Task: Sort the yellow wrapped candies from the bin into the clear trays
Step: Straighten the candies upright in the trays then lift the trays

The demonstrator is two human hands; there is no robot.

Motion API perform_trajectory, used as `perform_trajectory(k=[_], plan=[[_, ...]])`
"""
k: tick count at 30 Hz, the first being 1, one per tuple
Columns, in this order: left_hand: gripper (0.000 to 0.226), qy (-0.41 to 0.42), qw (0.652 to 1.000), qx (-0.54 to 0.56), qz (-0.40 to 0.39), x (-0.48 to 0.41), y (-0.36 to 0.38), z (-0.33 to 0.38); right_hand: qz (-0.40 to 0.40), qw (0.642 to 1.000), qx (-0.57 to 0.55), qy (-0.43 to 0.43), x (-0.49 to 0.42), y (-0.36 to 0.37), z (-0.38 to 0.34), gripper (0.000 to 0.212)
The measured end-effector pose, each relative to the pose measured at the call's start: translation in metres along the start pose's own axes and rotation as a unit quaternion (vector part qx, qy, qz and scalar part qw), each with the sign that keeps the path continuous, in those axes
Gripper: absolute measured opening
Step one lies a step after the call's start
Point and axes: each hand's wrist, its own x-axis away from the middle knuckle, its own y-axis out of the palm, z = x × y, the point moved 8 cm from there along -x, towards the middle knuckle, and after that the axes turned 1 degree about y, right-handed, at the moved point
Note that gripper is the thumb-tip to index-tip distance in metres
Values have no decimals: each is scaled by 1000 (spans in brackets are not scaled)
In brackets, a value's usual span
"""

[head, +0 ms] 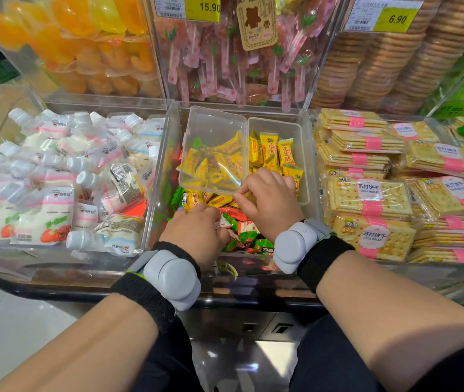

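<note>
**Sorting in progress: both hands in the mixed candy bin**

The right hand's fingers point(243, 195) are pinched on a yellow candy point(249, 197) at the near lip of the left tray point(216, 120); the piece is mostly hidden, so its axis cannot be read. The right hand point(270, 205) rests across the near end of the right tray point(295, 131). The left hand point(196, 230) is curled, knuckles up, over the loose pile; whether its fingers hold anything cannot be told.

Both clear trays sit inside the bin point(165, 154), on top of the mixed candies point(242, 230), the left one tilted. In the right tray the yellow pieces stand roughly upright, long axes running near to far. In the left they lie jumbled. More yellow pieces point(196, 198) lie flat just below the left tray.

Risks, as judged: the tilted tray rests on loose stock and may tip if nudged; red or green pieces could ride in with a hasty pinch.
</note>
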Motion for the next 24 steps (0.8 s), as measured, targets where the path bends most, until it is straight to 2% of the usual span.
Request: perform_trajectory(k=[7,12,15,19,24], plan=[[29,78,992,-67,79,10,-16,22,-8,1000,7,-6,-1,3,1,18],[24,136,980,-33,145,16,-30,37,-17,1000,0,-8,-1,3,0,14],[18,136,979,43,147,17,-35,36,-19,999,-22,-21,1,3,-2,10],[18,98,962,208,151,15,-42,26,-68,994,-21,-85,5,7,-13,34],[19,80,941,279,172,12,-48,24,-66,991,-20,-115,8,5,-17,25]])
